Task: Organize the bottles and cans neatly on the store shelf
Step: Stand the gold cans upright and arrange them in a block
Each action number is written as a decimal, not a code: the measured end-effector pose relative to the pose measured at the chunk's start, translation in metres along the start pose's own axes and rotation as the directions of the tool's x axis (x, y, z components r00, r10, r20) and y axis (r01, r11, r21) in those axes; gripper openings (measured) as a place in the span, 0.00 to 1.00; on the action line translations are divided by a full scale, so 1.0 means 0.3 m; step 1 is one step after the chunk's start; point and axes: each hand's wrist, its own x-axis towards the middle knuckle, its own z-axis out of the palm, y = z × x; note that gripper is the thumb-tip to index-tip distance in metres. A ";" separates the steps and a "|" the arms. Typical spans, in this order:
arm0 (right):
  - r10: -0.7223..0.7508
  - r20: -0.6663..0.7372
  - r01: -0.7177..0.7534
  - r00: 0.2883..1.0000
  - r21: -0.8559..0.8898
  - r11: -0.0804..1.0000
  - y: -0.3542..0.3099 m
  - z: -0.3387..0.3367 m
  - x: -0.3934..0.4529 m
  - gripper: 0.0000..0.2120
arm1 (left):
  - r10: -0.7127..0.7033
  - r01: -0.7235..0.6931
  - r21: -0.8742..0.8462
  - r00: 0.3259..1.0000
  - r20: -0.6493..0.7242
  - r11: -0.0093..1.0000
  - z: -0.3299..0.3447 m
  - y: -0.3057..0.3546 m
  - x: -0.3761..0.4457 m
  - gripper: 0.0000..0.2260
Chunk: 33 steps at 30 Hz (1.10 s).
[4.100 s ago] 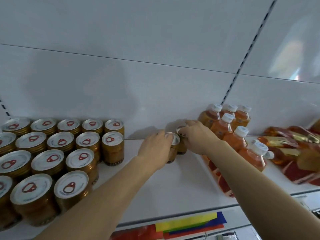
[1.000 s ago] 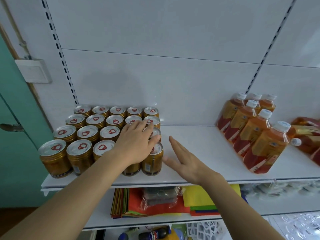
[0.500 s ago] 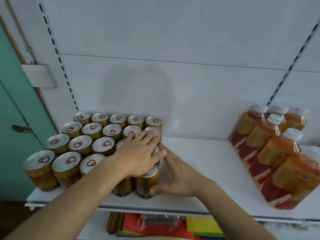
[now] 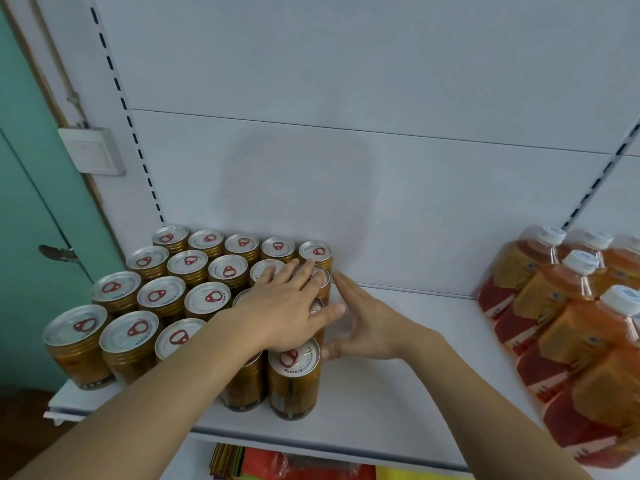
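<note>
Left hand (image 4: 284, 310) is laid palm down, fingers straight and spread. Right hand (image 4: 363, 323) is held on edge alongside, fingers extended, thumb low. Both forearms are extended forward.

A white wall box (image 4: 91, 151) beside a teal door (image 4: 31, 216); colored sheets (image 4: 294, 465), possibly paper, below.

White shelf (image 4: 398, 393): gold cans (image 4: 162, 299) left, orange bottles (image 4: 568, 313) right.

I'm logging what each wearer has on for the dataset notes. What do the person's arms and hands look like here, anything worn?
Both forearms are bare as far as the frame shows: no sleeves in view. The left hand and right hand carry no gloves, rings, watch or bracelet that I can see.
</note>
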 end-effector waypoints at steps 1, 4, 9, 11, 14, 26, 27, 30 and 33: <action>-0.026 -0.013 0.026 1.000 0.009 1.000 0.001 0.010 0.009 0.65 | 0.001 -0.001 0.000 1.000 -0.004 1.000 0.002 -0.001 -0.001 0.41; -0.071 -0.022 0.071 0.997 0.035 0.997 0.009 0.024 0.021 0.65 | 0.005 -0.005 0.000 1.000 -0.011 1.000 0.006 -0.001 -0.002 0.41; -0.025 -0.029 0.025 0.999 0.010 1.000 0.046 -0.010 0.028 0.63 | -0.001 0.001 -0.047 1.000 -0.004 0.999 -0.009 0.001 -0.003 0.42; 0.006 -0.050 -0.006 0.999 -0.006 1.000 0.058 -0.031 0.040 0.65 | -0.009 0.007 -0.082 1.000 -0.022 0.997 -0.018 -0.002 0.002 0.42; -0.028 -0.052 0.028 0.998 -0.004 1.000 0.051 -0.040 0.056 0.63 | -0.012 0.011 -0.059 1.000 -0.016 0.998 -0.011 -0.012 0.015 0.42; -0.065 -0.027 0.065 0.997 -0.021 0.998 0.084 -0.022 0.085 0.64 | -0.016 0.016 -0.050 1.000 -0.001 0.999 0.001 -0.017 0.028 0.38; -0.068 -0.029 0.068 0.997 -0.025 0.997 0.083 -0.033 0.081 0.63 | -0.016 0.016 -0.074 1.000 -0.004 0.997 -0.001 -0.016 0.027 0.38; -0.027 -0.069 0.023 0.997 -0.052 0.998 0.064 -0.086 0.061 0.60 | -0.024 0.017 -0.170 0.999 -0.041 0.985 -0.011 -0.022 0.018 0.40; 0.012 -0.115 -0.028 0.993 -0.141 0.990 0.009 -0.135 0.037 0.56 | -0.033 0.013 -0.156 0.991 -0.130 0.988 -0.041 -0.035 -0.021 0.38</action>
